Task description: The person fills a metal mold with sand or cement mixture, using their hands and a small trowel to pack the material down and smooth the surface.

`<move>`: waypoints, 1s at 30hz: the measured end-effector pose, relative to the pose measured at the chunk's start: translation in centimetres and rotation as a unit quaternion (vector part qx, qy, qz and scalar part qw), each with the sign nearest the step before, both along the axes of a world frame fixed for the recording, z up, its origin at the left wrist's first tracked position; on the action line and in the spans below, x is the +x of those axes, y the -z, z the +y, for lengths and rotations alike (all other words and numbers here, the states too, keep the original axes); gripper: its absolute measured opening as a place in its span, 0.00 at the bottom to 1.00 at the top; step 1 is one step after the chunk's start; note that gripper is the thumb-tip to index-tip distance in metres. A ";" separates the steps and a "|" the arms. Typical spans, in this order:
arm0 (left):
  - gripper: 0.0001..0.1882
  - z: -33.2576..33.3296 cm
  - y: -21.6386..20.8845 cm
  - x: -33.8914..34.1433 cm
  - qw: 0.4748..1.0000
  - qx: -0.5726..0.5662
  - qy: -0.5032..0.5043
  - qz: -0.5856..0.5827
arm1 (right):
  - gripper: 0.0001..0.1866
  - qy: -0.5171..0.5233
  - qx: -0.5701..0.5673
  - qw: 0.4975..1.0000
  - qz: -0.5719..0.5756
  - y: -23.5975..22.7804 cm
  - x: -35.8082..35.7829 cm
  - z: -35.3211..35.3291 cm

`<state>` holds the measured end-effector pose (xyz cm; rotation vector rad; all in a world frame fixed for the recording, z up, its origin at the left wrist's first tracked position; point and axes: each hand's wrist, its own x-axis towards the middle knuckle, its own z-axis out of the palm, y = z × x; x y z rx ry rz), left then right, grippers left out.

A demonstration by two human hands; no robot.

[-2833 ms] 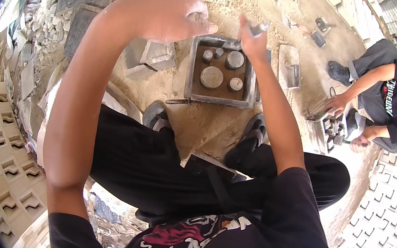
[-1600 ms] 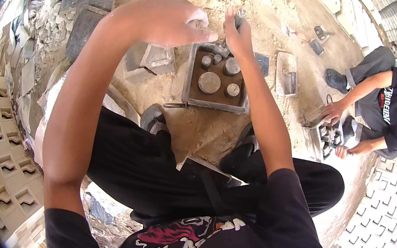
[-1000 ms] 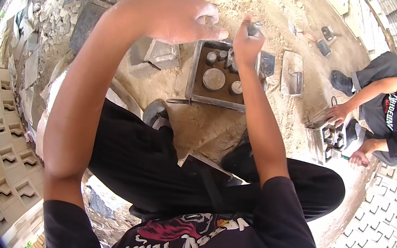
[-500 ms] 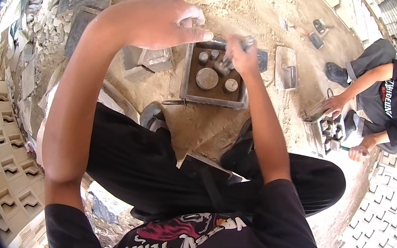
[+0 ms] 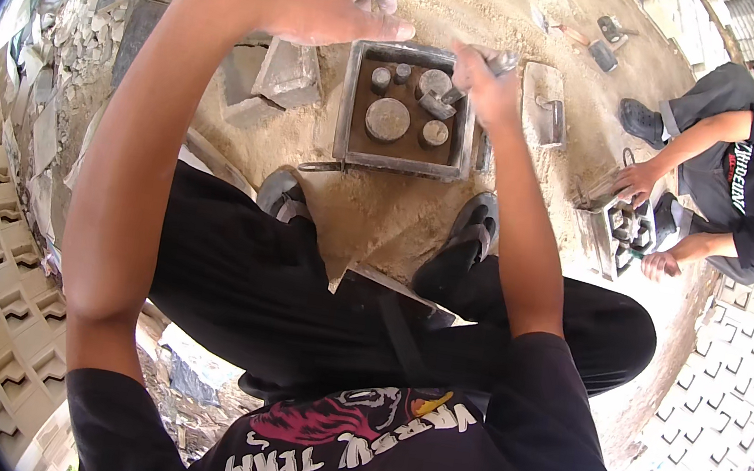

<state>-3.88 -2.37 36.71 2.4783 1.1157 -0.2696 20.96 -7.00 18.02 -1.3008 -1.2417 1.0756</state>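
A square frame [image 5: 347, 103] stands on the sandy ground before me, with brown sand inside. Several round grey pieces sit in the sand, including a large disc [image 5: 387, 121] and a smaller one [image 5: 435, 133]. My right hand [image 5: 490, 88] is at the frame's right side, closed on a grey metal tool [image 5: 438, 104] whose lower end reaches over another round piece [image 5: 434, 82]. My left hand [image 5: 327, 0] hovers above the frame's far left corner. Its dusty fingers are curled, and what they may hold is hidden.
Blocks [image 5: 289, 73] lie left of the frame, a rectangular float [image 5: 544, 110] right of it. Farther right, another person [image 5: 738, 169] works at a second mould [image 5: 620, 231]. Rubble [image 5: 89, 36] lines the left; tools [image 5: 602, 56] lie far right.
My right hand has moved right, away from the middle of the frame, with the tool's end now over a round piece. The left hand and the frame appear higher in view.
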 end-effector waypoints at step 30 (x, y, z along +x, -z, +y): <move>0.30 -0.3 -2.3 0.3 0.999 -0.008 0.037 0.012 | 0.22 0.183 -0.016 0.977 0.111 -2.2 -8.8 -4.9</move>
